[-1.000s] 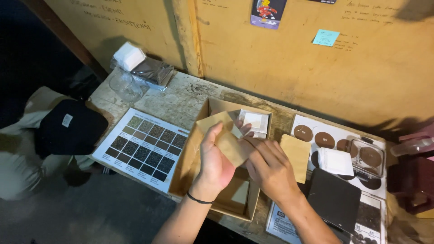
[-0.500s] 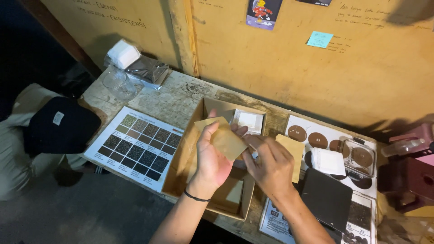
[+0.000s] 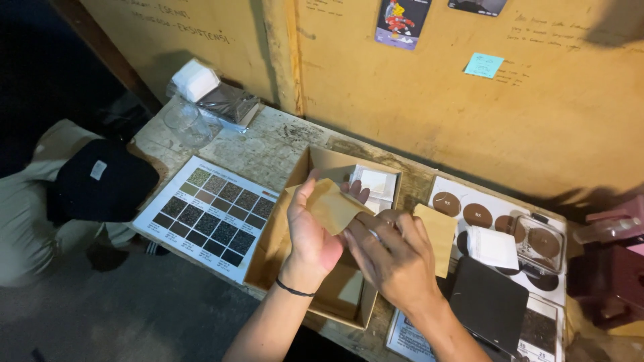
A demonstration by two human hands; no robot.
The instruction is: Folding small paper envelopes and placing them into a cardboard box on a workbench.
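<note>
My right hand has slid under the kraft pouch; left hand fingers clamp it mid-frame above the open box.

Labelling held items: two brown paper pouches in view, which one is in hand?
The brown pouch over the open cardboard box, gripped in the left hand. The other pouch lies flat on the table, untouched.

A small flat brown paper pouch, tilted, held above the open cardboard box, its lower corner covered by fingers.
</note>
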